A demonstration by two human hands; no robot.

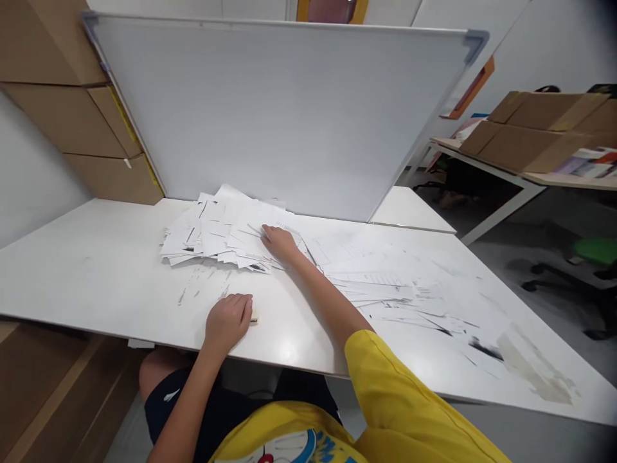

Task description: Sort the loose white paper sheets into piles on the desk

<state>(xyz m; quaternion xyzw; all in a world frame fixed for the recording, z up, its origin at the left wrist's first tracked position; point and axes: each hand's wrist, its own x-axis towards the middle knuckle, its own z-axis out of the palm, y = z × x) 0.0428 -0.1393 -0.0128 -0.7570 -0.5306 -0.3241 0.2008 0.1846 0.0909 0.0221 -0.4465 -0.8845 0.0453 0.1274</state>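
Observation:
A thick, untidy pile of white paper sheets and slips lies on the white table near the base of the whiteboard. My right hand reaches onto the right side of this pile, its fingers curled together over a sheet of paper; their undersides are hidden. Closer to me, my left hand rests on the table as a loose fist. A small pale object with a dark edge shows beside its fingertips; the rest of it is hidden, and its kind is unclear.
More loose papers spread over the right part of the table. A large whiteboard stands along the back. Stacked cardboard boxes are at the left. Beige tape sticks to the right end. Another table with boxes is beyond.

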